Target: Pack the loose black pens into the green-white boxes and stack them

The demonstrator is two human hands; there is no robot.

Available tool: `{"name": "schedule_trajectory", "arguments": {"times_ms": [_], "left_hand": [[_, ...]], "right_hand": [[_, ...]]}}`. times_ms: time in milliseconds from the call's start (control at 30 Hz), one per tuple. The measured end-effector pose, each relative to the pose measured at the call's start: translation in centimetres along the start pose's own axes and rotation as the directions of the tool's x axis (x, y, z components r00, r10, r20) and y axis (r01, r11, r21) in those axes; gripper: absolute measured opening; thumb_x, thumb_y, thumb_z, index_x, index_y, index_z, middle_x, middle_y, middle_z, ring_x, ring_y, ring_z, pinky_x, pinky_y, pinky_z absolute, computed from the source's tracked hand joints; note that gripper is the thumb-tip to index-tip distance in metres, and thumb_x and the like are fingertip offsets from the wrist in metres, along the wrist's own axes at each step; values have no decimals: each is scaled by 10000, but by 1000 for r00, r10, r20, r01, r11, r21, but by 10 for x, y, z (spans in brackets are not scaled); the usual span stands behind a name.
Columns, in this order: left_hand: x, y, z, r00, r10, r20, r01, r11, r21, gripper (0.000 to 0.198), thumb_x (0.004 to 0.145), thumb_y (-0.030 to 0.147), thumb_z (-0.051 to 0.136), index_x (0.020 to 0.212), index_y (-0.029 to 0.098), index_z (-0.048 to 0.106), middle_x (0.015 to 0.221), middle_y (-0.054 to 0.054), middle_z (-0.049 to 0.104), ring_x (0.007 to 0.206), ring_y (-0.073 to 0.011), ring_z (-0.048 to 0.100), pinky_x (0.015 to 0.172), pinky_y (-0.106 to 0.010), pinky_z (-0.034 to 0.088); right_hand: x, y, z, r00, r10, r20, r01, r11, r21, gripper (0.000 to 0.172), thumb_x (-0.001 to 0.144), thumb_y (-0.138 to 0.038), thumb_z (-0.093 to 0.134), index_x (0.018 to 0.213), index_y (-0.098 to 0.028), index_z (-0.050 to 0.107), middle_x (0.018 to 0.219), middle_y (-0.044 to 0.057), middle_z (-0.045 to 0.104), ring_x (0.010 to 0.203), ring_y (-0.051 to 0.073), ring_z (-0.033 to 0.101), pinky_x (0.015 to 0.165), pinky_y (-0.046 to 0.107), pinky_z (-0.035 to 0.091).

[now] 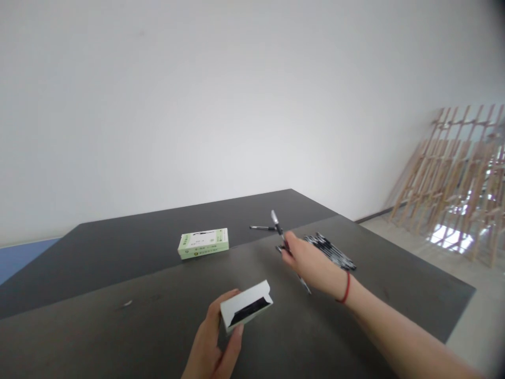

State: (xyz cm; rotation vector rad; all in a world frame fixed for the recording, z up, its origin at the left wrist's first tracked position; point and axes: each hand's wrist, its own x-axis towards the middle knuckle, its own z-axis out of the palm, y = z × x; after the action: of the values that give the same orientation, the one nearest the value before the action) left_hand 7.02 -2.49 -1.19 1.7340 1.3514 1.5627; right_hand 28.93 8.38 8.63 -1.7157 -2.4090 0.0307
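My left hand [218, 331] is wrapped around a small pale carton [245, 297]. Its near end stands open, showing a dark slot inside. My right hand [305, 258], with a red cord at the wrist, pinches a clear pen with a black grip [275, 218], its capped-looking end pointing up and away. A clear pen length [304, 284] shows below the same hand; whether it belongs to the held pen I cannot tell. Just right of that hand lies a pile of similar pens [335, 253], partly hidden by it. A single pen [261, 228] lies farther back.
A green and white pen box [203, 243] lies flat on the dark table [118, 252], left of the pens. A small pale scrap [127, 303] lies at the left. Wooden racks [453, 184] lean against the white wall beyond the table's right edge.
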Motion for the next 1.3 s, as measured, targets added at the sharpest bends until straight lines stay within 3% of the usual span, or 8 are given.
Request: {"name": "schedule_trajectory", "arguments": {"times_ms": [67, 167, 267, 367, 567, 733, 1067, 1300], "left_hand": [[3, -3, 0, 998, -54, 43, 54, 999, -2, 344, 897, 325, 561, 1228, 233, 553, 1202, -85, 666, 1076, -258, 651, 978, -357, 475], [8, -9, -2, 986, -134, 98, 141, 988, -63, 349, 918, 339, 540, 1246, 227, 503, 1229, -92, 648, 1103, -252, 644, 961, -349, 496], [11, -11, -3, 981, -147, 123, 161, 980, -115, 358, 938, 351, 515, 1272, 234, 465, 1268, -92, 623, 1148, -240, 622, 973, -337, 490], [11, -9, -2, 980, -146, 134, 164, 977, -133, 350, 939, 355, 518, 1265, 240, 469, 1285, -89, 612, 1156, -238, 615, 987, -342, 480], [12, -9, 1, 982, -158, 101, 173, 971, -162, 366, 924, 363, 538, 1263, 232, 487, 1284, -90, 617, 1164, -252, 610, 994, -360, 477], [13, -15, 1, 982, -158, 106, 176, 966, -188, 385, 929, 371, 527, 1286, 239, 466, 1315, -83, 598, 1184, -250, 599, 973, -351, 491], [14, -18, 3, 977, -177, 123, 200, 957, -209, 399, 946, 366, 513, 1312, 227, 433, 1344, -106, 570, 1208, -256, 582, 1011, -373, 463], [14, -18, 3, 981, -143, 133, 167, 967, -194, 375, 965, 352, 482, 1320, 253, 409, 1379, -83, 534, 1297, -231, 505, 1070, -359, 412]], "right_hand": [[-7, -1, -30, 980, -46, -194, 99, 957, 272, 90, 983, -227, 408, 981, -165, 473, 856, 51, 649, 720, 155, 612, 663, 257, 452], [-18, -14, -64, 900, -32, -435, 362, 612, 703, 62, 987, -256, 414, 956, -217, 450, 876, 2, 615, 570, 94, 476, 533, 212, 412], [-23, -37, -75, 845, 36, -534, 512, 237, 826, 16, 987, -266, 429, 995, -252, 425, 894, -25, 579, 476, 64, 351, 412, 176, 323], [-19, -61, -66, 818, 14, -575, 570, 109, 814, 28, 981, -244, 440, 998, -253, 421, 890, -28, 581, 472, 57, 352, 407, 170, 319], [-9, -81, -25, 797, -171, -580, 604, 258, 754, 87, 942, -178, 472, 1015, -223, 460, 911, 5, 604, 654, 96, 475, 609, 227, 421], [-12, -86, -3, 886, -276, -373, 460, 411, 787, 119, 880, -215, 552, 977, -187, 490, 913, 43, 621, 688, 124, 560, 616, 246, 457], [-2, -83, -17, 907, -283, -312, 419, 533, 735, 163, 864, -222, 610, 967, -193, 488, 890, 11, 637, 659, 110, 565, 607, 230, 439], [-8, -92, -20, 922, -332, -199, 378, 664, 645, 287, 770, -204, 697, 998, -181, 525, 690, -49, 546, 601, 125, 545, 569, 236, 413]]}}
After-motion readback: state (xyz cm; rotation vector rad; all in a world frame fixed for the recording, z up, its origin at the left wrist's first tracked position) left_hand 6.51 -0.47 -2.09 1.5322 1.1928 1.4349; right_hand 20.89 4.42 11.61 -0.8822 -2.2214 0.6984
